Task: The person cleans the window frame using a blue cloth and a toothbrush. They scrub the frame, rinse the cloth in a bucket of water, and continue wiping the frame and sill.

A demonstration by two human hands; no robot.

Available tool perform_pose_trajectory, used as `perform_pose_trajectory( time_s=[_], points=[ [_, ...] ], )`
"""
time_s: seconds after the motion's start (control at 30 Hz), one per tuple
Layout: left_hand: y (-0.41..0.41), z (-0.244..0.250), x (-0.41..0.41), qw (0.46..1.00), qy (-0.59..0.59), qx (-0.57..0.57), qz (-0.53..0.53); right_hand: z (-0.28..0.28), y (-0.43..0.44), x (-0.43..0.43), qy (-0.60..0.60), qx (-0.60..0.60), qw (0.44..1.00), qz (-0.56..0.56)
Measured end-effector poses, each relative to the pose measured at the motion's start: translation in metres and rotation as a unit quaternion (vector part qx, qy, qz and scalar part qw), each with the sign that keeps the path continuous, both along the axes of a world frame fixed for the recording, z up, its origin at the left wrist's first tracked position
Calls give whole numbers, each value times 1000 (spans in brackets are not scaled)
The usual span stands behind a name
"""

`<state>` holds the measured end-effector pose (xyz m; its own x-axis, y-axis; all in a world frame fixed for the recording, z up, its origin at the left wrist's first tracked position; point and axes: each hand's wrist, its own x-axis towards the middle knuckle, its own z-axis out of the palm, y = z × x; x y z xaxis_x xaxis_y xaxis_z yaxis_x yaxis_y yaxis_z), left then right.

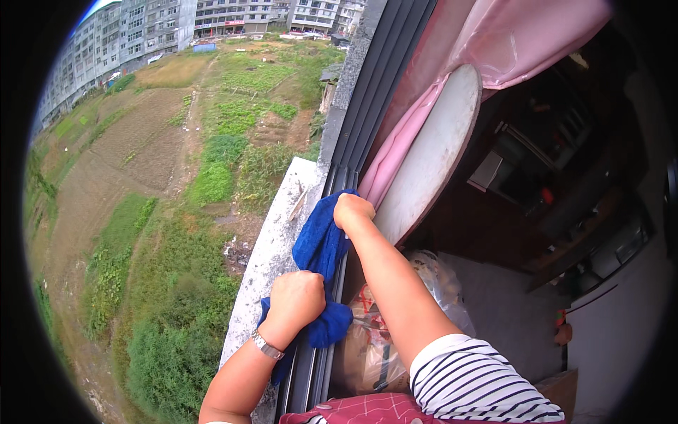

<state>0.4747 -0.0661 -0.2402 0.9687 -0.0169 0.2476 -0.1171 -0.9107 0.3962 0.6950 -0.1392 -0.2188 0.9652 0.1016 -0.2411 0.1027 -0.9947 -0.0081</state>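
Note:
A blue cloth (318,241) lies bunched along the dark metal track of a sliding window (312,365). My left hand (297,298) is closed on its nearer part, over the track and the edge of the outer sill. Farther along, my right hand (354,211) grips the cloth's far end beside the upright window frame (378,85). Folds of cloth hang out on both sides of my left fist. The fingertips of both hands are hidden. A metal-band watch (267,345) is on my left wrist.
Outside runs a rough pale sill (265,265), with fields (159,143) far below and apartment buildings beyond. Indoors, a round board (434,159) leans against a pink curtain (508,42). Plastic-wrapped bags (371,344) stand under the window on the room side.

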Motion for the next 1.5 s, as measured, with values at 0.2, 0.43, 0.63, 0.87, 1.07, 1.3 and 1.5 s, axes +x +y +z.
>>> perform_pose_trajectory(
  time_s=[0.2, 0.43, 0.63, 0.87, 1.07, 1.3, 1.5],
  points=[
    [-3, -2, 101, 999, -22, -8, 44, -12, 11, 93, -55, -57, 996, -29],
    [-5, 6, 58, 999, 1, 48, 2, -5, -15, 64, -50, -29, 998, 37],
    [-5, 18, -59, 991, 63, 96, -75, -6, -19, -60, -10, -51, 997, 60],
    [-6, 43, -205, 941, 191, 172, -221, -38, -43, -223, 15, -44, 992, 117],
    [-4, 54, -258, 912, 237, 178, -284, 3, -67, -298, 21, 7, 983, 183],
    [2, 35, -229, 972, 138, 47, -184, 34, -45, -262, 106, -1, 986, 132],
    [-8, 23, -161, 992, 60, 28, -106, 33, -43, -171, 91, -63, 990, 91]
  ],
)
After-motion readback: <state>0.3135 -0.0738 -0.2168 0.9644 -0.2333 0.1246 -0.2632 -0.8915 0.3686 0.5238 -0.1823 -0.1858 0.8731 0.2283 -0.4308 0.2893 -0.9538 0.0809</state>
